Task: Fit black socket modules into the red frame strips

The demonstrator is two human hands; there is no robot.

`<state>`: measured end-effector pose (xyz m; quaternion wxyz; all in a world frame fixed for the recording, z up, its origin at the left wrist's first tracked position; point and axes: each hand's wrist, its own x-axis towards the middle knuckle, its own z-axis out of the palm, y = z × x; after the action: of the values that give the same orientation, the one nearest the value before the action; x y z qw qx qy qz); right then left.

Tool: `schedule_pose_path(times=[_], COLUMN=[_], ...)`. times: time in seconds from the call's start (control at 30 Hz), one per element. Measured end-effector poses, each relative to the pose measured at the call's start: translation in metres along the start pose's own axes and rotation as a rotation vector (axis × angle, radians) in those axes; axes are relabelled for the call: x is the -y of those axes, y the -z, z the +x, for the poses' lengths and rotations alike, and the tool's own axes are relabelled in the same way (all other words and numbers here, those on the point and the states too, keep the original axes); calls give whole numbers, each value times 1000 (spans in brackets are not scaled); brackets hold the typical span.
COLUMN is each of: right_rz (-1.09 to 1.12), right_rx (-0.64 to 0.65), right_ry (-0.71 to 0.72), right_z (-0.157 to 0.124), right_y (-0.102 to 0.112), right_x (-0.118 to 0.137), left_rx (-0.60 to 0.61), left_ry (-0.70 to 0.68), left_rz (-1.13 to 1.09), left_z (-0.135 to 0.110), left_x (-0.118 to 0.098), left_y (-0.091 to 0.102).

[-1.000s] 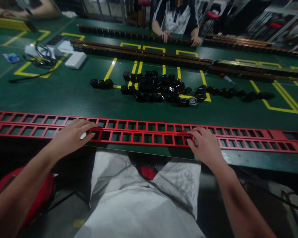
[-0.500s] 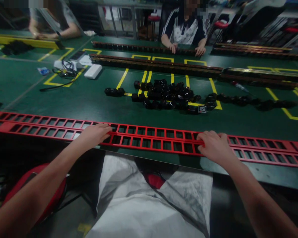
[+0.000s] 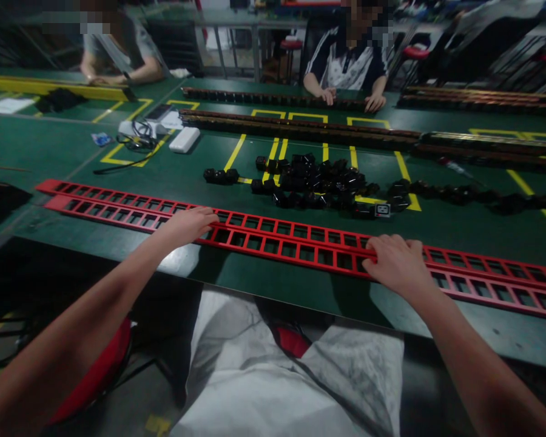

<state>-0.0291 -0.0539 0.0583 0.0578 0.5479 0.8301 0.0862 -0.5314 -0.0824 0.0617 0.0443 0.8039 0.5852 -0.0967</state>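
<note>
A long red ladder-like frame [image 3: 282, 237], with two rows of rectangular openings, spans the near side of the green table [image 3: 236, 282]. My left hand [image 3: 188, 226] grips it left of the middle, fingers curled over its far side. On the right part of the frame, my right hand [image 3: 397, 262] is closed in the same way. Beyond the frame lies a heap of black block-like pieces [image 3: 318, 176] strung in chains. One piece among them carries a white square label [image 3: 382, 210].
Long dark slotted bars [image 3: 300, 128] cross the table behind the heap. At the back left are a white box [image 3: 184, 140], a tangle of cable [image 3: 139, 136] and a yellow beam [image 3: 86, 90]. Two people sit opposite; one rests both hands [image 3: 375, 101] on a bar.
The red frame has shifted right and its left end has swung away from me, both hands staying on it. My view has turned slightly left.
</note>
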Motion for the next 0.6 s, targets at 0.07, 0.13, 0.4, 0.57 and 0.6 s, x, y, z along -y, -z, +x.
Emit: schedule_pose_path(times=[0.07, 0.13, 0.4, 0.57, 0.6], right_rz=[7, 3, -52, 13, 23], right_rx=[16, 31, 12, 70, 73], right_ry=[-3, -12, -32, -24, -25], right_z=[6, 9, 4, 7, 8], right_y=[-2, -4, -6, -4, -4], right_x=[4, 7, 13, 9, 8], left_rx=[-3, -7, -92, -140, -160], left_ry=[-10, -29, -104, -117, -117], left_rz=[-6, -22, 10, 29, 29], left_z=[7, 12, 9, 3, 2], left_x=[9, 16, 26, 38, 42], left_y=[0, -2, -10, -11, -11])
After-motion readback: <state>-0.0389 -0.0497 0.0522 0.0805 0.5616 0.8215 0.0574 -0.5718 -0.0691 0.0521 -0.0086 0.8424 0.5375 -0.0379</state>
